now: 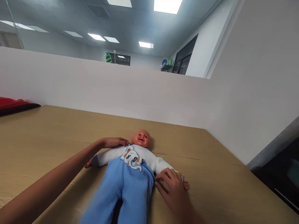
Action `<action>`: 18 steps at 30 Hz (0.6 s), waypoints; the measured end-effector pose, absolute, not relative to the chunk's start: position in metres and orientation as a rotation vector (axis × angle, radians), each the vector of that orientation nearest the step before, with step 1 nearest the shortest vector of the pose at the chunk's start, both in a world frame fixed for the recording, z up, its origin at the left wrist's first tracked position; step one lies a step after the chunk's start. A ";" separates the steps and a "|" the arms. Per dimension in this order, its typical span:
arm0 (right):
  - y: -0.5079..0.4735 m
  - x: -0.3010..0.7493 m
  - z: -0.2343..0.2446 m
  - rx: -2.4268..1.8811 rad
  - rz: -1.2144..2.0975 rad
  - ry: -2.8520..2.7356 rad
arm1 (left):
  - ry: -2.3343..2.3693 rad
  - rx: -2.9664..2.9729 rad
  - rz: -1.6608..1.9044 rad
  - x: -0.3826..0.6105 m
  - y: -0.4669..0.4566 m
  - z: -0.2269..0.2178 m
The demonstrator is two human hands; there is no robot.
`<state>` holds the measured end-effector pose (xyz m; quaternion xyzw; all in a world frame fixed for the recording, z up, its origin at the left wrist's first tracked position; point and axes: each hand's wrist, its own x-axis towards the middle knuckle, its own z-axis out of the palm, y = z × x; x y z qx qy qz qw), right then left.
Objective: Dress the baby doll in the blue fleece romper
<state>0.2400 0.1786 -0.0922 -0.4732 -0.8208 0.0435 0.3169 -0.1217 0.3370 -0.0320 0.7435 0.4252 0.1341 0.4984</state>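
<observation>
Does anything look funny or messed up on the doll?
Yes, the doll's blue overalls look crooked: the top edge is high near the left hand but slopes down toward the right hand, so the animal-face patch tilts.

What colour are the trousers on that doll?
Light blue. The trousers show best in the head view, the only one here.

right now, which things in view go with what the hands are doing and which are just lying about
In hand:
- doll, left hand by its shoulder
- blue overalls, right hand at their side

Lying about:
- red item, table's left edge
- green item, far shelf
</observation>
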 end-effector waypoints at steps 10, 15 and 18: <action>0.176 0.232 -0.101 -1.140 0.020 -2.100 | 0.990 1.575 0.388 -0.126 0.340 -0.051; 0.176 0.231 -0.102 -1.156 0.046 -2.119 | 0.940 1.584 0.431 -0.114 0.336 -0.057; 0.177 0.233 -0.104 -1.163 0.053 -2.123 | 0.946 1.626 0.436 -0.107 0.335 -0.061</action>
